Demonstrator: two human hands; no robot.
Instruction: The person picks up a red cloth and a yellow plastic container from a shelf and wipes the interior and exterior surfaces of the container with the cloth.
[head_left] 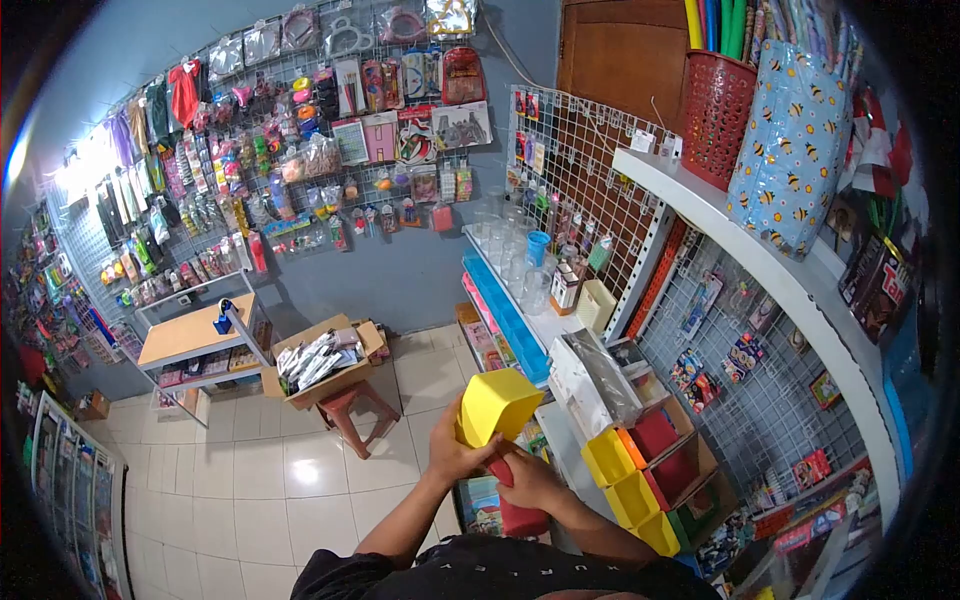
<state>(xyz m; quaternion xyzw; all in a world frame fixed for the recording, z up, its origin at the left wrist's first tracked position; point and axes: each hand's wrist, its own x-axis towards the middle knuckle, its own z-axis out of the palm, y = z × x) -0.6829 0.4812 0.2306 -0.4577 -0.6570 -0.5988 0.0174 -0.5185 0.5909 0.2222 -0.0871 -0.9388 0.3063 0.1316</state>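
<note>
Fingers of the left hand (455, 452) wrap tight round the side of a yellow bin (497, 404), holding it up in front of the chest with its open mouth turned away and downward. Just below it the right hand (530, 478) closes over the top of a red bin (520, 512), fingers curled on its rim; the two bins nearly touch, though I cannot tell if they do. To the right, close by, a cardboard box (700, 462) sits on the lower shelf with more yellow and red bins (640, 470) ranged along its edge. Beyond, a white shelf (540, 320) carries clear cups and small goods. Across the tiled floor, well apart, an open carton (325, 365) rests on a red stool (350, 410).
</note>
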